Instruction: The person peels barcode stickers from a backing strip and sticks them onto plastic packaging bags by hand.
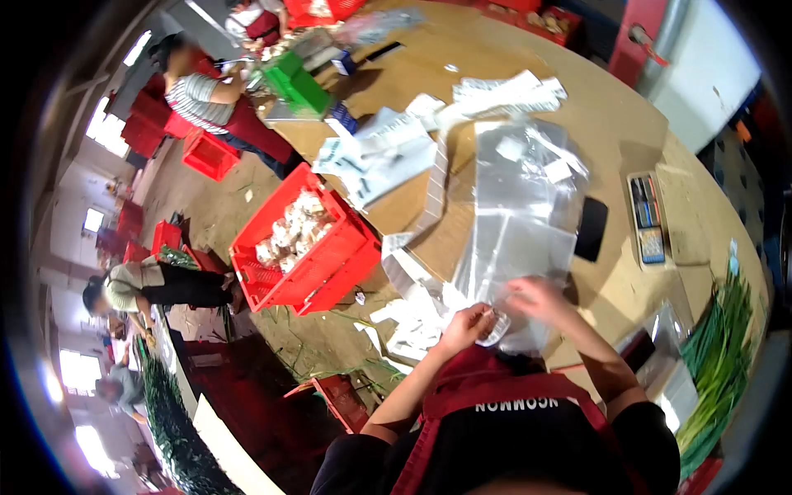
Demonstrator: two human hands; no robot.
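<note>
My left hand (467,325) is closed at the table's near edge, its fingers pinching a small white label (497,328) with dark print. Just to the right, my right hand (536,298) hovers over clear plastic bags (521,239); motion smears its fingers, so whether it holds anything is unclear. The bags lie flat in a stack, reaching away from me. Crumpled white label strips (417,323) heap up left of my left hand, and a long paper strip (434,186) curls past the bags.
A red crate (309,276) of pale, knobbly produce stands left of the table (594,91). Beyond the bags lie a black flat object (591,229) and a pen tray (647,219). Long green stalks (714,363) lie at right. Co-workers (206,99) stand at left.
</note>
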